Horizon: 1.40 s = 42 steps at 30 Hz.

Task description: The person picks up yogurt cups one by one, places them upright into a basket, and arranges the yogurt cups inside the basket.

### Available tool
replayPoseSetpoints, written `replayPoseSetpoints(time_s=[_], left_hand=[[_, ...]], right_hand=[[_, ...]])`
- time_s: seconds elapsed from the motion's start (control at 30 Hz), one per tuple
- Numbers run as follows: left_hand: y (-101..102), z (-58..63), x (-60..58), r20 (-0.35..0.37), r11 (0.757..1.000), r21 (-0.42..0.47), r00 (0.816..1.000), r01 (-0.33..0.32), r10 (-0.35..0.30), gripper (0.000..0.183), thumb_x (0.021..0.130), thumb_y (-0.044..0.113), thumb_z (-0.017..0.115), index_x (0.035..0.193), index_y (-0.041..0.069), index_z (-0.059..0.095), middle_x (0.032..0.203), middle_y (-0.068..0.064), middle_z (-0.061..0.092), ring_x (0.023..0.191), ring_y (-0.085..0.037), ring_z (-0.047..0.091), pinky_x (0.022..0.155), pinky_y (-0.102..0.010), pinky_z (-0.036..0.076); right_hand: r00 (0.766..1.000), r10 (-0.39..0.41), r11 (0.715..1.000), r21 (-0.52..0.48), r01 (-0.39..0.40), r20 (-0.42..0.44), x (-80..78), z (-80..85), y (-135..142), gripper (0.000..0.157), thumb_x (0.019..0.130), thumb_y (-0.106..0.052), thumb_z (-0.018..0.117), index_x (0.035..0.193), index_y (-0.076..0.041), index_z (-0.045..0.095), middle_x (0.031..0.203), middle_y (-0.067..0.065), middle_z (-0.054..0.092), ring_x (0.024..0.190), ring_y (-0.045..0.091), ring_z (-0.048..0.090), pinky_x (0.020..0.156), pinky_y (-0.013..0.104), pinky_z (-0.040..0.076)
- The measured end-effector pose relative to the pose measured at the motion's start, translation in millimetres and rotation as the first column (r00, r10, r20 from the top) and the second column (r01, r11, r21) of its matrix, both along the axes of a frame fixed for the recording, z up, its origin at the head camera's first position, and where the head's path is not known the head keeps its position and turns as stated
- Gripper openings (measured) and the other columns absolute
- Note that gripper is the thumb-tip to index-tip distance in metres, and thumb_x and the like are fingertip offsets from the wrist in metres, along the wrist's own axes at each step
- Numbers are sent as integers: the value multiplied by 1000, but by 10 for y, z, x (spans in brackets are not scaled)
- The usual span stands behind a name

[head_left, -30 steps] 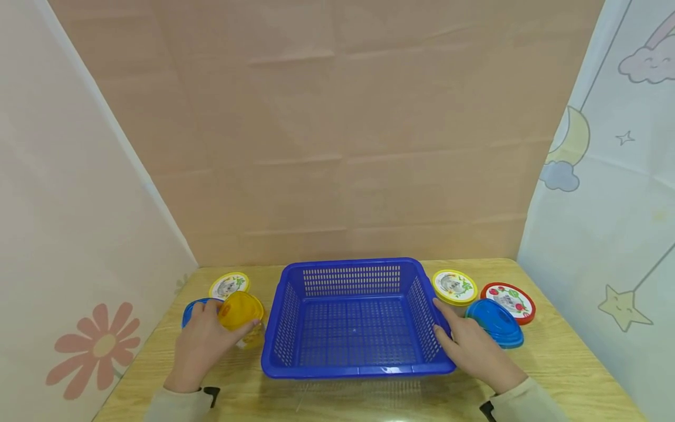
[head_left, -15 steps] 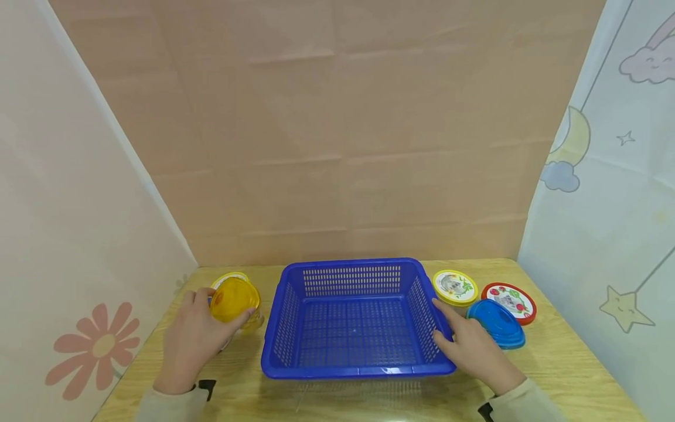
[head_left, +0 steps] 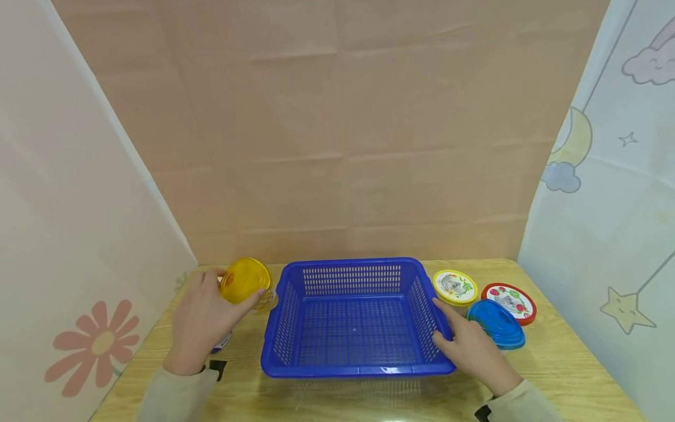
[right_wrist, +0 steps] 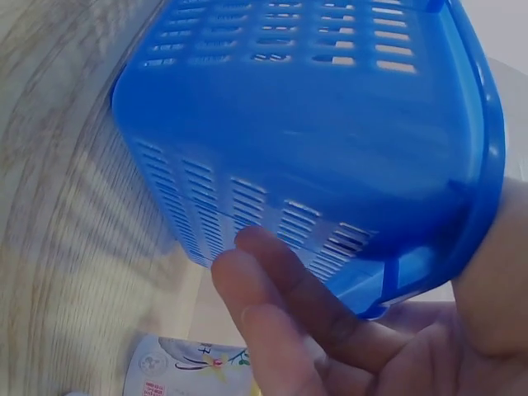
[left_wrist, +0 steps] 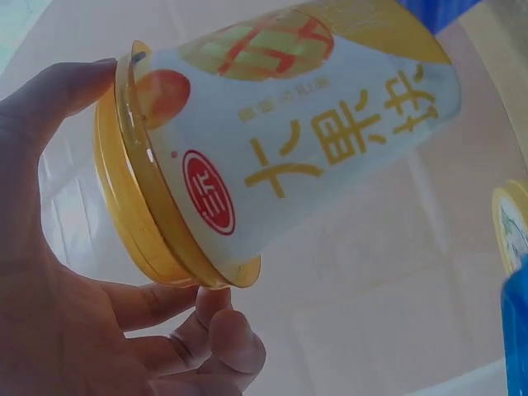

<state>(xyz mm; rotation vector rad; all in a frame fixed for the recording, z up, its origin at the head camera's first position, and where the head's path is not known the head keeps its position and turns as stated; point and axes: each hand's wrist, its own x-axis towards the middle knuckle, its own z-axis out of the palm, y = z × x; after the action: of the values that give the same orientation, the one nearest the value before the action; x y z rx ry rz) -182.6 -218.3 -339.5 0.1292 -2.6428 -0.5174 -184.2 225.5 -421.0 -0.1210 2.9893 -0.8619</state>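
My left hand (head_left: 203, 319) grips a fruit cup by its yellow lid (head_left: 245, 281), to the left of the basket. The left wrist view shows the cup (left_wrist: 313, 148) tilted, white with printed fruit and gold lettering; the thumb and fingers are round its lid rim. A blue plastic basket (head_left: 358, 371) with slotted walls stands at the centre of the table. On its right rim, my right hand (head_left: 474, 351) holds with the thumb inside or on top, while the fingers lie against the outer wall (right_wrist: 272, 124) in the right wrist view.
Right of the basket are a yellow-rimmed tub (head_left: 455, 287), a red-rimmed tub (head_left: 508, 303) and a blue-lidded container (head_left: 495, 324). Part of a yellow-rimmed lid (left_wrist: 510, 223) and a blue item (left_wrist: 516, 330) edge into the left wrist view. Fabric walls enclose the wooden table (head_left: 559, 375).
My left hand has lifted the yellow-lidded fruit cup, shifting first left, then up and right towards the basket. My right hand and the basket have stayed put.
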Motion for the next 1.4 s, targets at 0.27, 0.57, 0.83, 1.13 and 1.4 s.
replayPoseSetpoints(time_s=[0.27, 0.57, 0.83, 1.13, 1.4], left_hand=[[136, 85, -101, 21, 996, 39, 997, 79, -80, 93, 76, 78, 65, 122, -3, 57, 111, -19, 59, 82, -28, 60, 57, -33, 49], [269, 25, -288, 91, 991, 69, 989, 115, -121, 97, 74, 82, 63, 129, 1, 55, 118, -16, 59, 83, -27, 61, 58, -33, 50], [383, -42, -425, 117, 986, 55, 979, 159, -165, 97, 75, 81, 64, 128, 0, 55, 113, -15, 60, 81, -25, 62, 58, -32, 50], [503, -108, -529, 181, 980, 90, 964, 179, -193, 91, 73, 76, 70, 122, 1, 56, 106, -12, 60, 79, -24, 60, 56, -33, 51], [571, -148, -609, 197, 979, 68, 959, 193, -203, 89, 73, 72, 72, 120, -2, 57, 105, -14, 60, 79, -26, 61, 57, -33, 53]], right_hand=[[999, -7, 998, -66, 10, 37, -23, -8, 3, 69, 93, -21, 63, 154, -6, 35, 99, 16, 65, 61, 18, 57, 55, 32, 46], [999, -10, 995, -102, 14, 42, -21, -14, -3, 70, 93, -19, 63, 154, -8, 33, 88, 12, 64, 61, 18, 58, 53, 31, 45], [1000, 1, 996, -89, 2, 26, -10, 11, -11, 68, 93, -19, 63, 153, -5, 34, 97, 15, 66, 66, 19, 59, 59, 33, 48], [999, -8, 997, -73, 11, 43, 1, 6, -18, 69, 93, -20, 63, 154, -6, 34, 110, 24, 65, 75, 23, 62, 65, 38, 54], [999, -14, 997, -80, 18, 45, 9, 22, -27, 69, 93, -19, 63, 154, -5, 34, 107, 23, 65, 74, 22, 62, 60, 35, 53]])
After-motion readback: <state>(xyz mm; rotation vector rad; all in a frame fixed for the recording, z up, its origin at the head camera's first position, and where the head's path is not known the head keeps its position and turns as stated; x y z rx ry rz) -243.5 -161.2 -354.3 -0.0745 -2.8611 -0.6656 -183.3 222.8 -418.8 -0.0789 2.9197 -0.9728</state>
